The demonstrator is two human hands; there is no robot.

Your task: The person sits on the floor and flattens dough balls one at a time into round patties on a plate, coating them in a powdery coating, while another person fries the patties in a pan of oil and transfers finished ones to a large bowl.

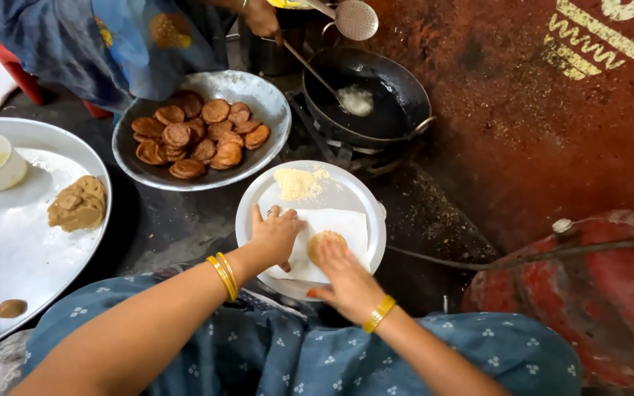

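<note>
Your lap, in blue dotted cloth (273,352), sits nearest, both forearms with gold bangles reaching out over it. Your right hand (346,277) lies flat, fingers spread, pressing a dough disc (325,240) on white paper (335,227). Your left hand (276,233) rests open beside it, pinning the paper's edge on the white plate (361,192), which also carries a heap of pale crumbs (298,183). Beyond stands a bowl (273,99) of brown fried rounds (196,132). Another person's hand (262,18) holds a ladle (317,73) in the dark pan (397,84). At left, a steel tray (31,249) bears a dough lump (78,204).
</note>
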